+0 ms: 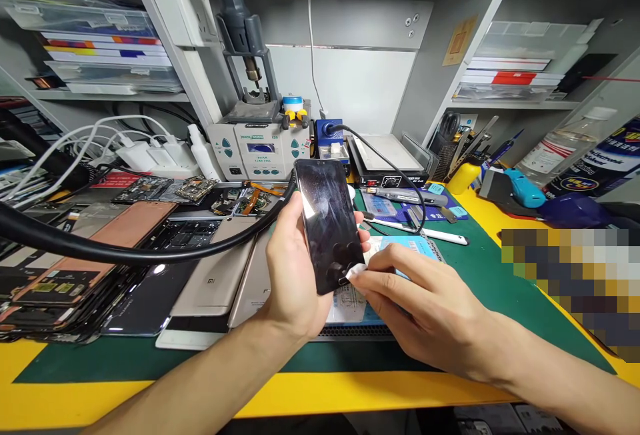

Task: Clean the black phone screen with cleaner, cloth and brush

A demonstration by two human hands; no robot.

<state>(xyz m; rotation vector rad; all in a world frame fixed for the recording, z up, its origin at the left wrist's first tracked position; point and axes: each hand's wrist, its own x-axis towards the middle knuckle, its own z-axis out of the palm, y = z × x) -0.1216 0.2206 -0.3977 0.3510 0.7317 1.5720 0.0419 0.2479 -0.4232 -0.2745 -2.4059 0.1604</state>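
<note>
Dark-screened phone, raised above the worktop, its sides clamped by the fingers of the left hand. At the phone's five o'clock, the right hand pinches its fingers together on a white scrap. Eleven o'clock: control station; eight o'clock: gold phone back.

The yellow worktop bears a green mat; gold phones crowd its left, a blue pad lies right.
</note>
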